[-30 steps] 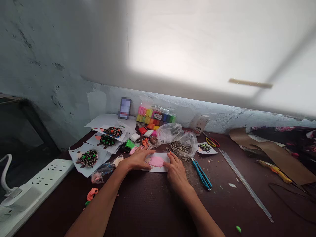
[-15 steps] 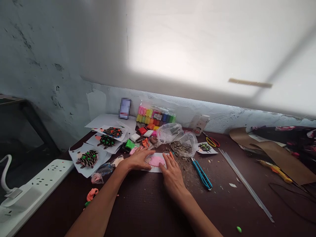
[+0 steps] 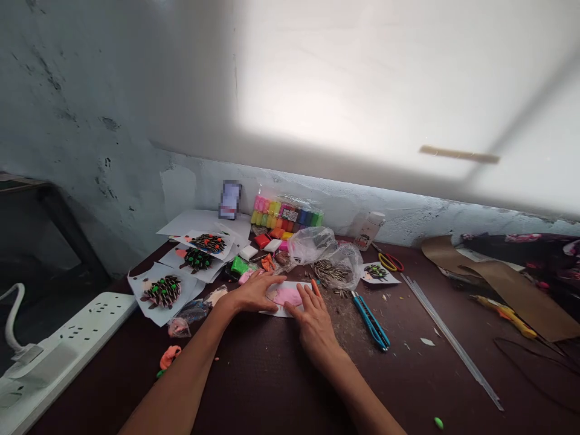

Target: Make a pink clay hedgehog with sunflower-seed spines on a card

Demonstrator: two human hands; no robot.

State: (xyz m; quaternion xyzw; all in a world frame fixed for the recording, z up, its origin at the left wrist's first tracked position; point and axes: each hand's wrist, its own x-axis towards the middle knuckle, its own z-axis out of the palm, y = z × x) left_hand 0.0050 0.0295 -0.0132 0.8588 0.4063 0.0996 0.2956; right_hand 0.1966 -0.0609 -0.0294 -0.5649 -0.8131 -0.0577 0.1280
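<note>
A flattened patch of pink modelling clay (image 3: 286,295) lies on a small white sheet of paper (image 3: 281,312) in front of me. My left hand (image 3: 256,293) rests at the sheet's left side, fingers stretched out and thumb beside the clay. On the right, my right hand (image 3: 312,311) lies with its fingers extended over the clay's right edge. An orange stick-like thing (image 3: 316,289) shows just past the right fingers; whether they touch it I cannot tell. Behind the sheet, a pink clay lump (image 3: 247,276) is partly covered by my left hand.
Papers with seed-spined hedgehogs (image 3: 163,291) lie left, above a power strip (image 3: 97,311). Behind are clay packs (image 3: 287,214) and a bag of striped seeds (image 3: 338,269). To the right lie a blue utility knife (image 3: 371,323), scissors (image 3: 390,261), clear sticks (image 3: 453,344) and a glue gun (image 3: 507,315).
My right fingers have shifted slightly left across the pink clay, covering more of its right side. My left hand stays nearly in place.
</note>
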